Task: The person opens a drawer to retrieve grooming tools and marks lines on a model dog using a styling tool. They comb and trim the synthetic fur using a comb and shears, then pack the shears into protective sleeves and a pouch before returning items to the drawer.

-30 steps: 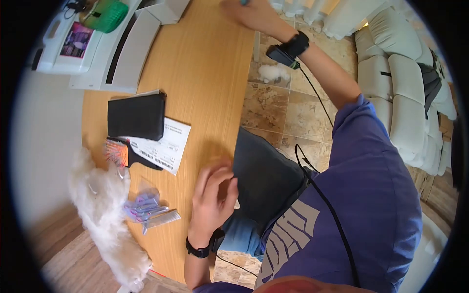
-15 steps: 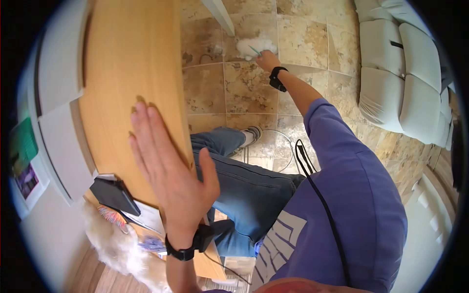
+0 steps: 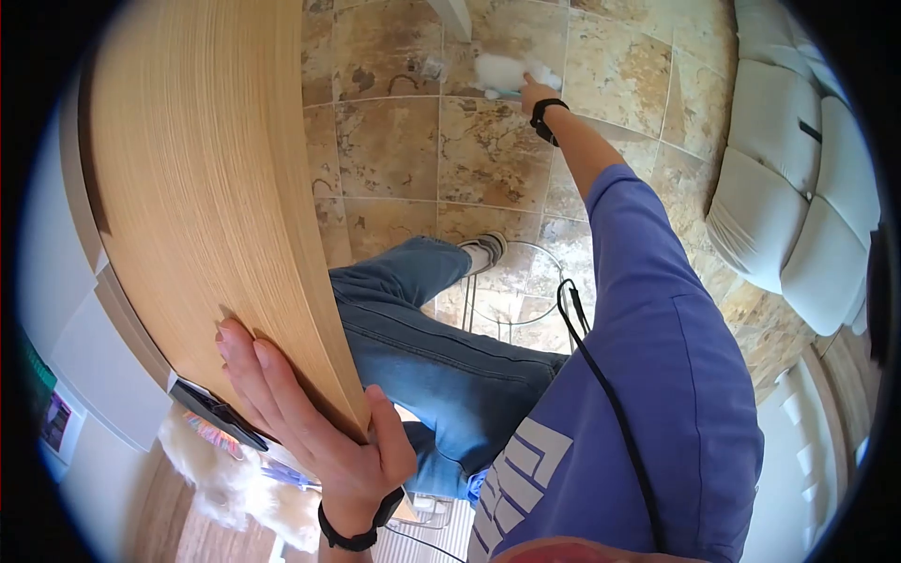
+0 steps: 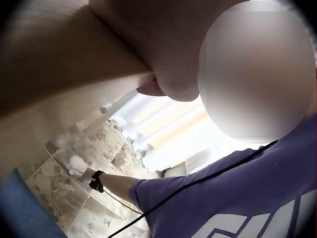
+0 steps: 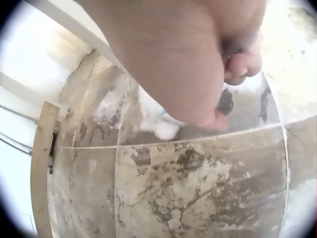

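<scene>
My left hand (image 3: 314, 427) lies over the table's edge in the head view, fingers straight on the wood and thumb on the edge's other side. At floor level my right hand (image 3: 538, 94) reaches the clump of white fluff (image 3: 499, 73). Its fingers are curled in the right wrist view, where the hand (image 5: 183, 59) covers much of the fluff (image 5: 167, 130). A thin teal object (image 5: 164, 112) shows beside the hand, mostly hidden; the hand grips it.
The wooden table (image 3: 202, 169) fills the left side. A black case (image 3: 216, 413) and a white fluffy bundle (image 3: 225, 479) are at lower left. A pale sofa (image 3: 774, 169) stands at right; a white leg (image 3: 454, 17) meets the tiles near the fluff.
My right hand has swung from above the table down to the floor fluff. My left hand has moved onto the table edge and straightened its fingers. The head view has shifted toward the floor.
</scene>
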Available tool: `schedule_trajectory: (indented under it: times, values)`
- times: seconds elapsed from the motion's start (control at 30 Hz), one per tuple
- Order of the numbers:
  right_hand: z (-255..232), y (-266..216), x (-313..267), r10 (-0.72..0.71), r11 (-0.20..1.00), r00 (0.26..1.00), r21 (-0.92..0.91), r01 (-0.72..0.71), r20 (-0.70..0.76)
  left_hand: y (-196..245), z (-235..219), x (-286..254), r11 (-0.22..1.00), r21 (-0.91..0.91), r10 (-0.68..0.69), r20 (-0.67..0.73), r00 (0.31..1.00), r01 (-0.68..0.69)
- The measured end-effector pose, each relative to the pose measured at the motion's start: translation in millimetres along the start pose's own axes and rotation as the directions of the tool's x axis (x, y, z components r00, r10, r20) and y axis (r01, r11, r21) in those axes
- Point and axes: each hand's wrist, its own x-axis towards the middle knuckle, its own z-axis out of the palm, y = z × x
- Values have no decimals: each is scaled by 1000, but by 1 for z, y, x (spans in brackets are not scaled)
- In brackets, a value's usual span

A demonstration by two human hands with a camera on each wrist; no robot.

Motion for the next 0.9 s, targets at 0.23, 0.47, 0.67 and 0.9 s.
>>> schedule_trajectory:
  times: [0.23, 0.47, 0.67, 0.9]
  values:
    - [91, -7, -53, -17, 906, 945, 394, 152, -326, -1, 3, 0, 999, -39, 26, -32, 999, -27]
    - [41, -46, -183, 217, 750, 598, 524, 404, -771, -2, -2, 0, 997, -53, 59, -87, 994, -64]
    - [-203, -76, -306, 298, 661, 352, 458, 594, -887, -6, -12, -17, 983, -140, 94, -172, 981, -119]
    - [-351, -160, -455, -244, 627, -322, -402, 667, -915, -28, 3, -45, 907, -279, 187, -402, 896, -314]
